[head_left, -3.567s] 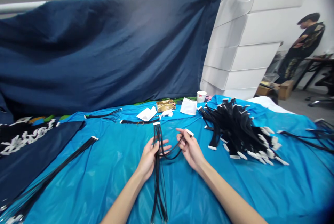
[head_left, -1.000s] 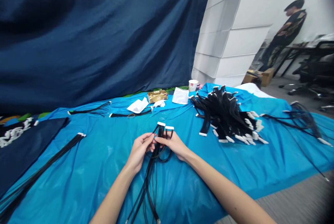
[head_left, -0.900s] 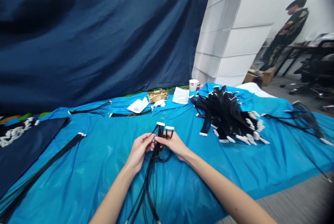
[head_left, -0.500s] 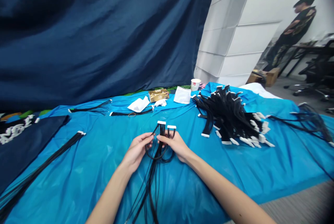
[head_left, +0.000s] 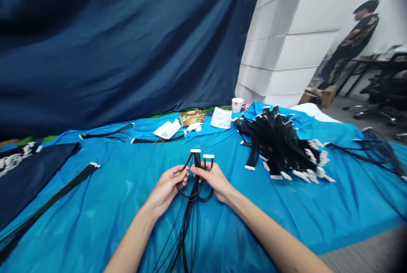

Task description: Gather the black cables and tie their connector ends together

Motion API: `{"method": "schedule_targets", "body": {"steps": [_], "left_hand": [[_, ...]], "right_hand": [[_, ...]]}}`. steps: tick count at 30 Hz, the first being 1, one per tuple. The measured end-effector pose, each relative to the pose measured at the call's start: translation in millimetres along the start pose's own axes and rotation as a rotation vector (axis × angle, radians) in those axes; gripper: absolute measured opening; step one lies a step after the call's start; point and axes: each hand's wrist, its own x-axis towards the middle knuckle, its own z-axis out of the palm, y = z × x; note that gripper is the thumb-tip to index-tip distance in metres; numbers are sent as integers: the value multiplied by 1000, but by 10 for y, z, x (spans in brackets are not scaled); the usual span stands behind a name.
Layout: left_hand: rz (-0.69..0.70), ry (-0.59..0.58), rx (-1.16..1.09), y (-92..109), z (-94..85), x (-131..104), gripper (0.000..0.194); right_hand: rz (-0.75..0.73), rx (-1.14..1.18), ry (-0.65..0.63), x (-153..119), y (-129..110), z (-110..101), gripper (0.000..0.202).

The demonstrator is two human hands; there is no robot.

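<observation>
My left hand (head_left: 166, 186) and my right hand (head_left: 214, 179) meet at the middle of the blue table cover (head_left: 104, 205), both pinching a bundle of black cables (head_left: 190, 218). Two white connectors (head_left: 202, 154) stick up side by side just above my fingertips. A short loop of cable hangs under my hands, and the long strands trail toward me off the bottom edge.
A big heap of black cables with white connectors (head_left: 281, 148) lies to the right. A long cable bundle (head_left: 47, 205) runs along the left. A paper cup (head_left: 237, 104), a small box (head_left: 192, 117) and white packets (head_left: 168, 129) sit at the back. A person (head_left: 351, 46) stands far right.
3.6 s ago my hands were apart, the right one holding one connector away from the bundle. Now both hands are together with two connectors aligned side by side; little has moved in the last second.
</observation>
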Motion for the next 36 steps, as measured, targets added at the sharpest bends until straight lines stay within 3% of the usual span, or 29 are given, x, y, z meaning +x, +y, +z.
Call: {"method": "schedule_targets", "body": {"steps": [9, 14, 24, 31, 36], "left_hand": [[28, 110, 119, -10, 90, -27, 34], [37, 115, 185, 6, 89, -29, 27], [-63, 101, 64, 13, 45, -26, 19], [91, 70, 206, 14, 74, -22, 20], [112, 73, 131, -24, 88, 23, 27]], "right_hand": [[1, 19, -16, -2, 13, 5, 24], [16, 26, -29, -1, 4, 11, 24], [27, -26, 22, -8, 14, 16, 26], [3, -68, 3, -37, -19, 43, 24], [-32, -61, -26, -37, 26, 58, 25]]}}
